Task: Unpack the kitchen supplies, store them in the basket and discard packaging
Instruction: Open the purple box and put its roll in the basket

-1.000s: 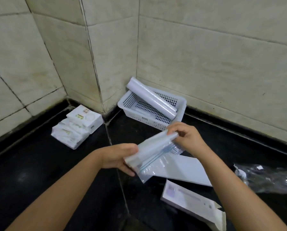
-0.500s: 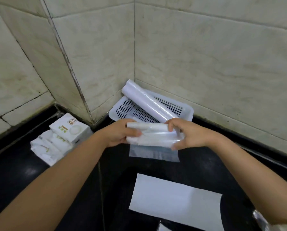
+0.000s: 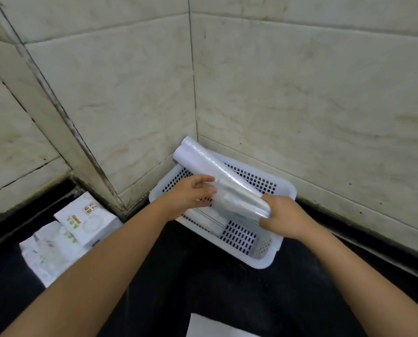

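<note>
single head cam only, so you get no second view and no overlap. it looks forward and steeply down from above your forearms into the tiled wall corner (image 3: 193, 117), close in on the white basket (image 3: 285, 190) on the black counter (image 3: 203, 276).

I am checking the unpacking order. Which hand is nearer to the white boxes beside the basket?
Left. The left hand is over the basket's left part, on the white boxes' side; the right hand is farther right.

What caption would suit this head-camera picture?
Both hands shift a long roll resting across a white basket.
</note>
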Available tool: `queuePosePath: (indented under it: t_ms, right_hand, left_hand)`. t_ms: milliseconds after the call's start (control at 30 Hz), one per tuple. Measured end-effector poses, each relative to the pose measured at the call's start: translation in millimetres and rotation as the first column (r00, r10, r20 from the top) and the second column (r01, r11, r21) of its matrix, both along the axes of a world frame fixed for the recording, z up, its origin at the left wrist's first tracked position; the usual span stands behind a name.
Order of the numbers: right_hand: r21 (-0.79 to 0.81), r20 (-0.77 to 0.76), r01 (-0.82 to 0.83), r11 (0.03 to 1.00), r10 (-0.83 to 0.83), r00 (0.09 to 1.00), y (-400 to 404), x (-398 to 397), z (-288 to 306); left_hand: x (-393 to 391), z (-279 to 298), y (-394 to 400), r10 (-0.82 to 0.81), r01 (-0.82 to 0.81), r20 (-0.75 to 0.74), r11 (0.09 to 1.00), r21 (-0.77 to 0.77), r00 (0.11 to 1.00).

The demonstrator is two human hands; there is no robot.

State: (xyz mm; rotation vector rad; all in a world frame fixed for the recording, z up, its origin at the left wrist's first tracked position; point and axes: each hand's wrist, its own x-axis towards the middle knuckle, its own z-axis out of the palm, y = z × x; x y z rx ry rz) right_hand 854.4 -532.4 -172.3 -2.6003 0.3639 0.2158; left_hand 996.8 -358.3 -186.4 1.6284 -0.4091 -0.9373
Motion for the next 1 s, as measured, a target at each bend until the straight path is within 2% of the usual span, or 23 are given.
queuePosePath:
  t_ms: [67,100,133,200,267,367,433,500,567,700,733,800,867,1000]
  right_hand:
    - [0.046,-0.016,0.073,0.996,-0.072,0.997,-8,-2,-5]
    - [0.047,-0.027,0.094,0.995,-0.093,0.995,-11,-1,-7]
    - [0.036,-0.034,0.105,0.994,-0.104,0.994,-13,-1,-10]
    - [0.015,-0.027,0.121,0.993,-0.12,0.992,-14,2,-16]
    - [0.034,-0.023,0.138,0.99,-0.137,0.99,-14,5,-22]
    - [0.113,-0.055,0.173,0.978,-0.168,0.984,-17,7,-23]
    - [0.176,-0.076,0.178,0.968,-0.167,0.983,-20,7,-22]
    - [0.226,-0.096,0.168,0.96,-0.15,0.984,-20,10,-19]
    - [0.242,-0.108,0.147,0.959,-0.124,0.986,-19,18,-16]
    - [0.13,-0.089,0.084,0.988,-0.073,0.993,2,50,-27]
    - [0.128,-0.09,0.06,0.99,-0.048,0.995,11,60,-35]
    - [0.155,-0.08,0.023,0.988,-0.011,0.997,31,78,-52]
    - [0.138,-0.088,0.019,0.99,-0.007,0.996,47,92,-66]
    - [0.116,-0.253,-0.047,0.992,0.075,0.964,68,113,-96]
  left_hand:
    - [14,-10,-4,-0.075,0.009,0.233,0.962,0.273,0.97]
    - [21,-18,-6,-0.213,0.013,0.38,0.885,0.465,0.9]
    - [26,-25,-9,-0.388,0.018,0.457,0.777,0.629,0.8]
    - [32,-38,-18,-0.68,0.048,0.416,0.552,0.832,0.604]
    - [33,-50,-30,-0.845,0.038,0.301,0.353,0.935,0.442]
    - [32,-58,-47,-0.943,0.01,0.13,0.14,0.99,0.306]
    - [33,-59,-52,-0.963,0.009,0.06,0.064,0.998,0.263]
    - [37,-54,-50,-0.973,0.014,0.043,0.047,0.999,0.227]
    - [42,-44,-41,-0.977,0.003,0.092,0.094,0.996,0.192]
    - [54,-17,-7,-0.936,-0.115,0.352,0.353,0.928,-0.03]
    - [56,-12,4,-0.917,-0.132,0.396,0.4,0.907,-0.055]
    - [60,-5,26,-0.901,-0.167,0.429,0.433,0.886,-0.061]
    - [63,-1,43,-0.906,-0.212,0.422,0.417,0.884,-0.027]
    - [68,3,59,-0.893,-0.262,0.445,0.415,0.871,0.065]
